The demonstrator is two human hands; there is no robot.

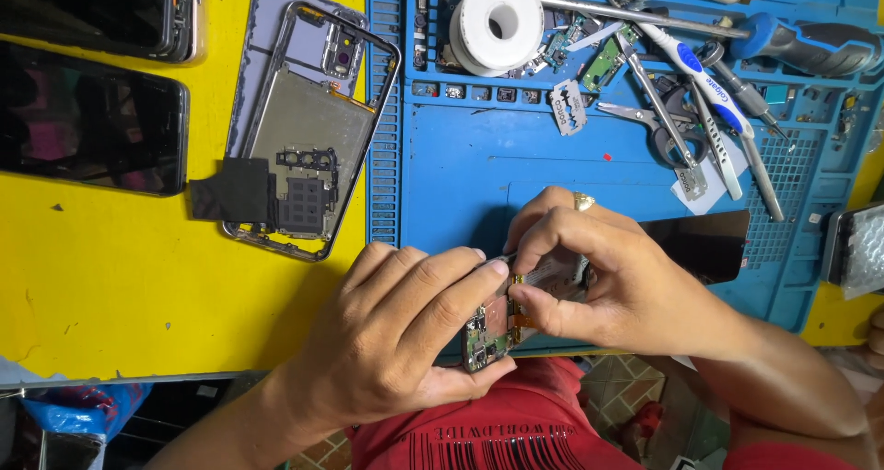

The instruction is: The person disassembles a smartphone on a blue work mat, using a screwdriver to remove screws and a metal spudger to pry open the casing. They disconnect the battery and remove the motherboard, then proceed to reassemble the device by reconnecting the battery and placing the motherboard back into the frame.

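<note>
Both hands are gripping an opened phone [516, 309] at the blue mat's [460, 166] near edge: left hand [405, 332] cradling it, right hand [589, 281] pinching a part on its exposed board. Its frame [308, 129] is lying apart on the yellow bench [110, 277], so disassembly is looking well advanced, reassembly not begun.

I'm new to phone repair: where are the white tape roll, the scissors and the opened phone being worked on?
White tape roll [498, 21], head view, top face.
Scissors [665, 137], head view, handle.
Opened phone [490, 327], head view, exposed circuit board.
</note>
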